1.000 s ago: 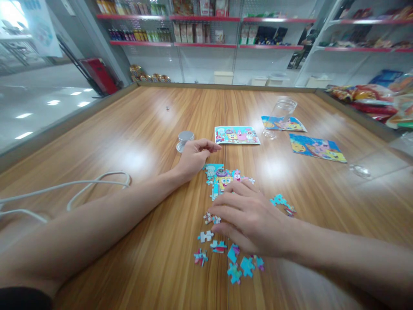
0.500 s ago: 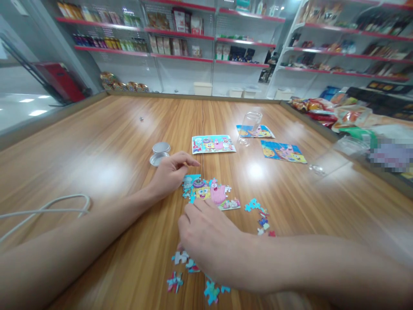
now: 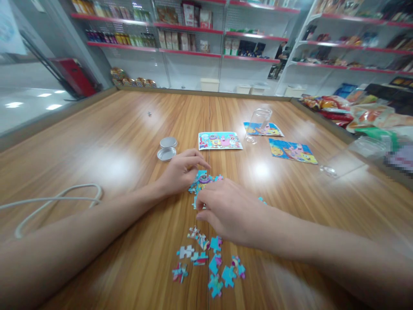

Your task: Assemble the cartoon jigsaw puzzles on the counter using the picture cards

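A partly assembled jigsaw puzzle [image 3: 204, 178] with cartoon figures lies on the wooden table, its right and lower parts covered by my right hand. My left hand [image 3: 184, 173] rests at its upper left edge, index finger stretched out and the thumb beside the pieces, holding nothing visible. Above the puzzle my right hand [image 3: 230, 209] is bent, fingers curled towards the thumb; whatever sits between the fingertips is hidden. Closer to me, several loose puzzle pieces [image 3: 215, 263] are scattered. Beyond the hands lies a printed reference picture [image 3: 220, 141] of the same cartoon figures.
A round tin [image 3: 166, 154] and its lid lie left of the picture. Two clear plastic cups [image 3: 260, 118] [image 3: 351, 159] lie on the right, near two blue cartoon pictures [image 3: 293, 150]. A white cable [image 3: 58, 199] loops at left. Snack bags [image 3: 338, 110] line the right edge.
My right hand has moved up and away from the loose pieces nearest me to over the assembled puzzle, uncovering more of them. My left hand stays at the puzzle's edge. The view has shifted slightly.
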`<action>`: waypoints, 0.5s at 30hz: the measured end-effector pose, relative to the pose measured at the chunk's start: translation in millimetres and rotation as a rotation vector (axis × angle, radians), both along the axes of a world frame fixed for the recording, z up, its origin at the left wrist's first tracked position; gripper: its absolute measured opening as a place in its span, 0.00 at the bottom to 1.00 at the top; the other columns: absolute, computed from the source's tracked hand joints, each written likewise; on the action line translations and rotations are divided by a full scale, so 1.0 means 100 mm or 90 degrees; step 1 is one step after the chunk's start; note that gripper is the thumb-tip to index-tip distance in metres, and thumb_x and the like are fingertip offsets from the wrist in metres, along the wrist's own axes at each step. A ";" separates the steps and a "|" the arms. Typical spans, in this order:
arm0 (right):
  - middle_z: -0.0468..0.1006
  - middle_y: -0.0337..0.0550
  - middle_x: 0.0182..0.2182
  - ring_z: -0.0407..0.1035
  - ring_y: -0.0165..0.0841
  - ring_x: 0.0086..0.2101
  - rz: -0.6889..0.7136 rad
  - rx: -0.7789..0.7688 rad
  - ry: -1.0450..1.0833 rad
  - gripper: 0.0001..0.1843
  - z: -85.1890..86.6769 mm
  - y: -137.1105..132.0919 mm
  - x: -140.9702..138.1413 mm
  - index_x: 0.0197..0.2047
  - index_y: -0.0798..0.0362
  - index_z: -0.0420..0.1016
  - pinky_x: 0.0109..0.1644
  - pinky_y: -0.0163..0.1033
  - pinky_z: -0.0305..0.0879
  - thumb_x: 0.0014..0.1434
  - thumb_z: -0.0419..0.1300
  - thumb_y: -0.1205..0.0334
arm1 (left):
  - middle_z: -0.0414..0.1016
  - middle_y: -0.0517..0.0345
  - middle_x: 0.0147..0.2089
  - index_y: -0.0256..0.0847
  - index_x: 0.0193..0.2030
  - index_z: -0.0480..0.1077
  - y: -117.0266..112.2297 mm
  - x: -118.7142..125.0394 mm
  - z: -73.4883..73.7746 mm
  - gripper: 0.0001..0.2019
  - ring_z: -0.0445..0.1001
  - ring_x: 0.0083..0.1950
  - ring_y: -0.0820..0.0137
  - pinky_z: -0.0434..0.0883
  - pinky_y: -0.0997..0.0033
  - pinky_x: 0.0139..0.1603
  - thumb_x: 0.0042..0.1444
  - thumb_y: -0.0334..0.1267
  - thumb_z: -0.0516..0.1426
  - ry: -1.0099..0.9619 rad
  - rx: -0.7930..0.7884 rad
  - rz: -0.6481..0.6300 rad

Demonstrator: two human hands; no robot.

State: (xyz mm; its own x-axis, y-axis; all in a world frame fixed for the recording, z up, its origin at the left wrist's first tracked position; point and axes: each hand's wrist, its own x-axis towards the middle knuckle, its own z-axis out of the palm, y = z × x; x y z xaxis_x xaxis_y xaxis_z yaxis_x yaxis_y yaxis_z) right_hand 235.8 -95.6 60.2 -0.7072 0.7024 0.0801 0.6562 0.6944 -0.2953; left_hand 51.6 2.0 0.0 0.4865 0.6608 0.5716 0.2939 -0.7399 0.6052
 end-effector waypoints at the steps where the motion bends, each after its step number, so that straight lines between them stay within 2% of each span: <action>1: 0.81 0.48 0.35 0.73 0.37 0.36 0.007 -0.018 -0.013 0.09 0.01 0.00 0.00 0.38 0.57 0.79 0.38 0.42 0.57 0.63 0.64 0.59 | 0.76 0.54 0.39 0.40 0.37 0.81 0.00 0.01 0.00 0.17 0.75 0.41 0.70 0.73 0.70 0.42 0.53 0.22 0.52 0.001 -0.001 0.002; 5: 0.81 0.50 0.32 0.72 0.38 0.33 0.048 -0.046 -0.064 0.14 -0.05 -0.08 -0.08 0.34 0.59 0.80 0.32 0.42 0.53 0.61 0.65 0.54 | 0.75 0.53 0.38 0.39 0.37 0.81 0.00 0.02 0.00 0.17 0.75 0.41 0.70 0.73 0.69 0.43 0.53 0.21 0.51 -0.001 0.004 0.013; 10: 0.77 0.48 0.28 0.66 0.33 0.28 0.097 0.002 -0.072 0.07 -0.14 -0.16 -0.15 0.32 0.59 0.77 0.29 0.41 0.50 0.61 0.63 0.65 | 0.75 0.53 0.39 0.39 0.37 0.81 -0.01 0.01 -0.01 0.18 0.75 0.41 0.69 0.73 0.69 0.43 0.53 0.21 0.50 0.007 0.027 0.002; 15: 0.77 0.48 0.30 0.65 0.33 0.30 0.147 0.018 -0.063 0.05 -0.18 -0.15 -0.16 0.33 0.59 0.77 0.31 0.40 0.53 0.61 0.61 0.69 | 0.75 0.53 0.39 0.40 0.38 0.81 -0.01 0.01 -0.01 0.19 0.74 0.42 0.69 0.73 0.69 0.43 0.54 0.20 0.51 0.032 0.056 -0.006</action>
State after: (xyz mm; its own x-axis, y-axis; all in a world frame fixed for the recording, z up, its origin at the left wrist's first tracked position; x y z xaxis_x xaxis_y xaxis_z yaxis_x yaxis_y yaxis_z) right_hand 219.4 -110.7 42.1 -0.8540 0.5199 0.0198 0.5041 0.8362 -0.2162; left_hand 53.0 0.7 -0.9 0.5219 0.6046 0.6017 0.3154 -0.7922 0.5224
